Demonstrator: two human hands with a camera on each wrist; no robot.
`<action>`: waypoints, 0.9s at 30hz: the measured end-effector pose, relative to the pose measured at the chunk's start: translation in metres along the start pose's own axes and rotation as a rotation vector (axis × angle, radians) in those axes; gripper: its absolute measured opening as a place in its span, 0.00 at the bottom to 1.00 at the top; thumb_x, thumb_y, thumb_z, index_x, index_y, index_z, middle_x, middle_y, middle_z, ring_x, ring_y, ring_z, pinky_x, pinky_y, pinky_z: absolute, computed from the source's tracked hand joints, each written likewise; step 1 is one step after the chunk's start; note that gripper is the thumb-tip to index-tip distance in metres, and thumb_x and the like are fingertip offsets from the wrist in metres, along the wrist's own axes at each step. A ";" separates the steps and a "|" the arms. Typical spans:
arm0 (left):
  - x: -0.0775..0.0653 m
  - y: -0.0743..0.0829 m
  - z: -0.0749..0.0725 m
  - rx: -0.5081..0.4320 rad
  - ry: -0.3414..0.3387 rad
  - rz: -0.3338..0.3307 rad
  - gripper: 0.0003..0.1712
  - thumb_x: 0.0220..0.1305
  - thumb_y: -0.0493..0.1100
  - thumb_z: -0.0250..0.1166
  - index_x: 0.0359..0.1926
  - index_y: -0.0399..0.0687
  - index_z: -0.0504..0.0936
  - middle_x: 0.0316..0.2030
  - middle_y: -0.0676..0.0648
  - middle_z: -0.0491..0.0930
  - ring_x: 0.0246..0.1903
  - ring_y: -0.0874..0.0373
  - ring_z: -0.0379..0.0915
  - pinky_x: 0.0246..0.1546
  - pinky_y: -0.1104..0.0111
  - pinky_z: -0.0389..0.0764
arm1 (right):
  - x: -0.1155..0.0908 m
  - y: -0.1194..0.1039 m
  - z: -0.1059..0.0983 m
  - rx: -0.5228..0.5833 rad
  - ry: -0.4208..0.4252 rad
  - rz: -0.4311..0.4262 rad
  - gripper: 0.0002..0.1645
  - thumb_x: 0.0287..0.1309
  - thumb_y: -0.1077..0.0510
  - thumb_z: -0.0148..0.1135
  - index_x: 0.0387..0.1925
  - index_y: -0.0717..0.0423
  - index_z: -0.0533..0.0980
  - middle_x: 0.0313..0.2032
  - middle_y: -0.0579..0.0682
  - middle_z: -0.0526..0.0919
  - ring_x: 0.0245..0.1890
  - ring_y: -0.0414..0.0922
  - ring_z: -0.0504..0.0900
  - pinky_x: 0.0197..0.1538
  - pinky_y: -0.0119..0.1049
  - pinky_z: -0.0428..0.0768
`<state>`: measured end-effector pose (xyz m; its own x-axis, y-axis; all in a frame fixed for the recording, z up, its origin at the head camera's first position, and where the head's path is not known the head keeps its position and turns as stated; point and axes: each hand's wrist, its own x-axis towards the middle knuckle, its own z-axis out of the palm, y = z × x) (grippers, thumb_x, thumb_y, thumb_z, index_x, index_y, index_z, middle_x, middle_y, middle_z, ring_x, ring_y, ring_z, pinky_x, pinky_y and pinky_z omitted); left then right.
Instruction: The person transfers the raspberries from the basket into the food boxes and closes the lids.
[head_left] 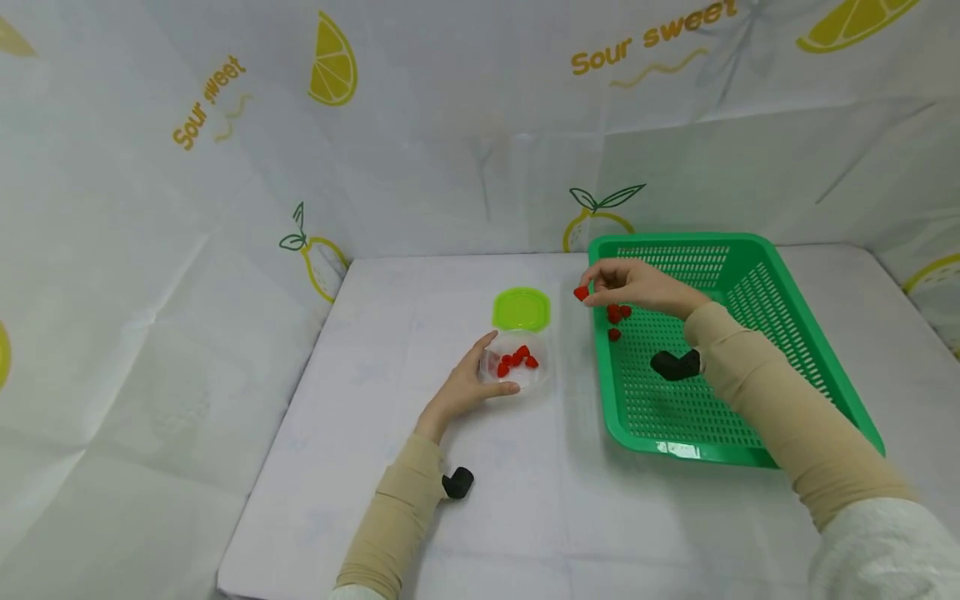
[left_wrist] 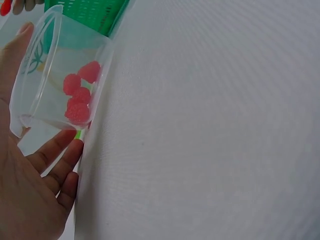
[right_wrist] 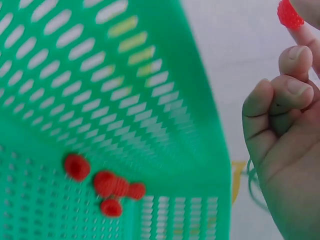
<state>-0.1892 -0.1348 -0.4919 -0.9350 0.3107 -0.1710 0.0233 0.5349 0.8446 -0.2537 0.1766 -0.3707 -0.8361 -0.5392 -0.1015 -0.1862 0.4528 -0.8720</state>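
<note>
My left hand steadies a clear plastic container, thumb on its near side and fingers around the other. Several red raspberries lie on the container's bottom. Between thumb and forefinger, my right hand pinches one raspberry at the left rim of a green basket; the other fingers are curled in. Inside the basket, several more raspberries sit together near its left wall.
A lime-green lid lies flat on the white-covered table, just behind the container. The basket's raised walls stand on the right. A white curtain with lemon prints hangs behind the table.
</note>
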 end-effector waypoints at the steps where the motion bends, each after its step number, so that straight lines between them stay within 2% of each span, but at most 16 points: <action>1: 0.000 0.000 0.000 0.000 -0.001 0.001 0.56 0.41 0.64 0.72 0.68 0.79 0.49 0.72 0.53 0.52 0.72 0.52 0.46 0.68 0.47 0.54 | 0.002 -0.003 0.002 -0.009 -0.011 0.005 0.17 0.55 0.50 0.64 0.44 0.54 0.75 0.25 0.47 0.70 0.27 0.42 0.69 0.32 0.35 0.71; 6: -0.001 0.001 -0.001 -0.016 -0.024 -0.010 0.57 0.40 0.64 0.73 0.68 0.80 0.48 0.72 0.54 0.50 0.72 0.53 0.45 0.69 0.48 0.53 | 0.014 -0.015 0.013 -0.020 -0.070 0.015 0.18 0.54 0.49 0.66 0.42 0.53 0.75 0.25 0.48 0.69 0.30 0.51 0.69 0.34 0.37 0.71; 9: 0.000 0.002 -0.003 -0.018 -0.047 -0.024 0.56 0.41 0.64 0.73 0.68 0.82 0.48 0.72 0.54 0.50 0.72 0.53 0.44 0.69 0.47 0.52 | 0.022 -0.021 0.019 -0.034 -0.111 -0.015 0.17 0.54 0.49 0.65 0.42 0.53 0.75 0.24 0.49 0.68 0.30 0.52 0.68 0.36 0.38 0.72; 14: 0.001 0.002 -0.006 -0.012 -0.073 -0.038 0.55 0.42 0.63 0.72 0.67 0.84 0.47 0.72 0.54 0.49 0.72 0.52 0.45 0.68 0.45 0.52 | 0.034 -0.028 0.028 -0.075 -0.169 -0.057 0.15 0.55 0.49 0.65 0.42 0.51 0.75 0.24 0.49 0.68 0.29 0.55 0.67 0.35 0.35 0.70; 17: 0.001 0.001 -0.007 -0.014 -0.082 -0.044 0.56 0.42 0.63 0.72 0.67 0.84 0.46 0.72 0.54 0.49 0.72 0.52 0.44 0.68 0.45 0.52 | 0.041 -0.031 0.035 -0.100 -0.206 -0.081 0.14 0.56 0.50 0.64 0.42 0.50 0.76 0.24 0.48 0.68 0.28 0.54 0.67 0.32 0.34 0.69; 23: 0.001 0.001 -0.007 -0.012 -0.098 -0.028 0.56 0.44 0.62 0.72 0.69 0.79 0.46 0.73 0.53 0.48 0.72 0.52 0.43 0.68 0.44 0.52 | 0.055 -0.034 0.048 -0.154 -0.294 -0.128 0.14 0.56 0.51 0.64 0.42 0.52 0.76 0.24 0.47 0.69 0.26 0.42 0.68 0.31 0.32 0.69; 27: 0.001 0.002 -0.008 -0.014 -0.100 -0.022 0.56 0.45 0.62 0.71 0.70 0.78 0.45 0.73 0.55 0.48 0.72 0.52 0.43 0.68 0.45 0.52 | 0.062 -0.034 0.055 -0.182 -0.340 -0.114 0.14 0.54 0.50 0.65 0.41 0.49 0.77 0.24 0.47 0.69 0.27 0.43 0.68 0.32 0.32 0.69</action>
<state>-0.1930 -0.1397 -0.4867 -0.8952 0.3763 -0.2387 -0.0026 0.5313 0.8472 -0.2705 0.0890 -0.3732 -0.5919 -0.7836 -0.1888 -0.3815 0.4787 -0.7908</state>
